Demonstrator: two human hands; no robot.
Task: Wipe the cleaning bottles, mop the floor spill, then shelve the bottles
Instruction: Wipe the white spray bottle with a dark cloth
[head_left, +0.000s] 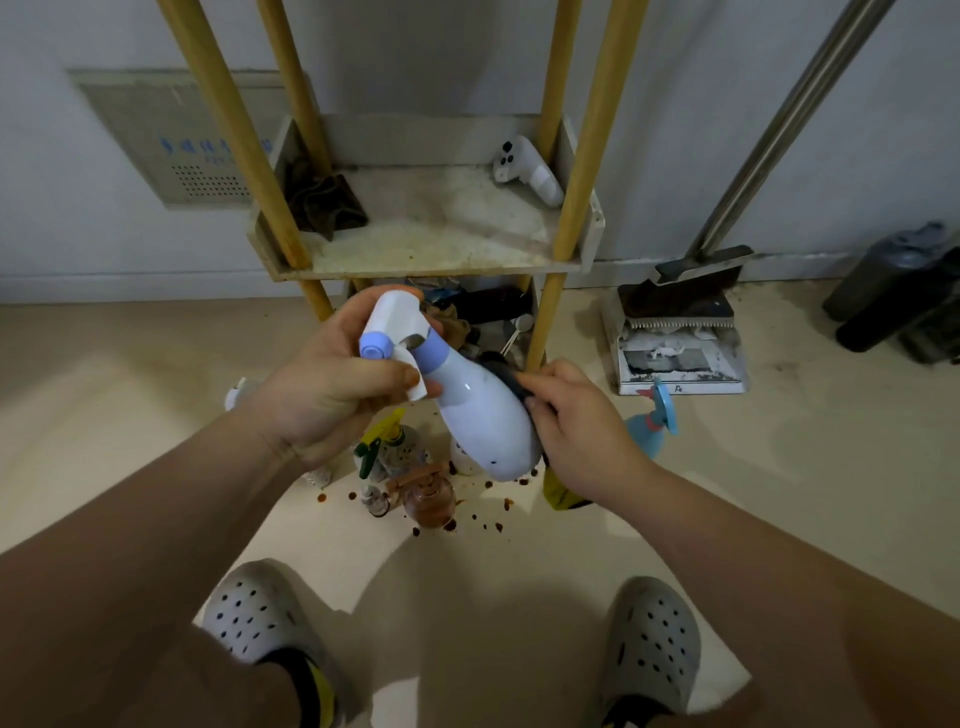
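Our left hand (332, 384) grips the white spray bottle (483, 421) by its trigger head, above the floor. Right hand (576, 421) clutches a dark cloth (501, 371), mostly hidden behind the bottle. We see the floor bottles (395, 452) only partly, and the spill drops (491, 525) are tiny.

Stained shelf (431, 228) bearing a brown rag (324, 202) at its left rear corner and a white sprayer (527, 169) at right rear. Floor (130, 395) below: clustered bottles (428, 501) amid brown spill spots (488, 519), a blue spray bottle (649, 426), a dustpan (680, 358).

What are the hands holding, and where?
The left hand grips the spray bottle by its trigger head; the right hand holds a dark cloth against its side.
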